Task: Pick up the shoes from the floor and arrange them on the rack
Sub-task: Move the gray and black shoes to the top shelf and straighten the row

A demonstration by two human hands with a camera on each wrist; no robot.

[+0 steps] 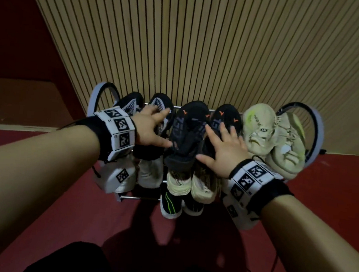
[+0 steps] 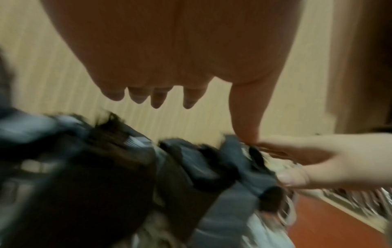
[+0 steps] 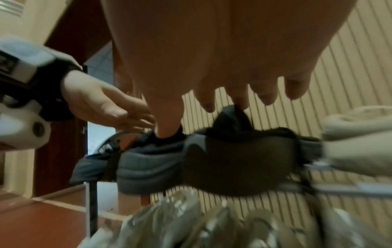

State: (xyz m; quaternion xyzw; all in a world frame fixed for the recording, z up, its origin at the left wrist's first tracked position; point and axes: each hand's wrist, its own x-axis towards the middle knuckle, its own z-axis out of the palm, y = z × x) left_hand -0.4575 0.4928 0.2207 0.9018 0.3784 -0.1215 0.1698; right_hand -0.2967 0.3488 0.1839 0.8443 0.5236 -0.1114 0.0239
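A shoe rack [image 1: 99, 98] stands against the slatted wall with pairs on its top tier: black-and-white shoes [image 1: 159, 106] at left, black shoes with orange marks [image 1: 188, 128] in the middle, cream shoes [image 1: 259, 129] at right. My left hand [image 1: 153, 127] hovers with spread straight fingers over the black-and-white pair, its thumb by the left black shoe [image 2: 191, 167]. My right hand [image 1: 223, 148] lies open over the right black shoe [image 3: 233, 161], fingers spread. Neither hand grips anything. Lower tiers hold white shoes [image 1: 149, 172], beige shoes [image 1: 202, 187] and black shoes with a green stripe [image 1: 170, 204].
Red floor [image 1: 80, 214] spreads in front of the rack, with my dark shadow on it. The ribbed wooden wall [image 1: 204, 40] rises directly behind the rack. A dark red wall [image 1: 13, 34] is at the left. A cable [image 1: 271, 269] lies on the floor at lower right.
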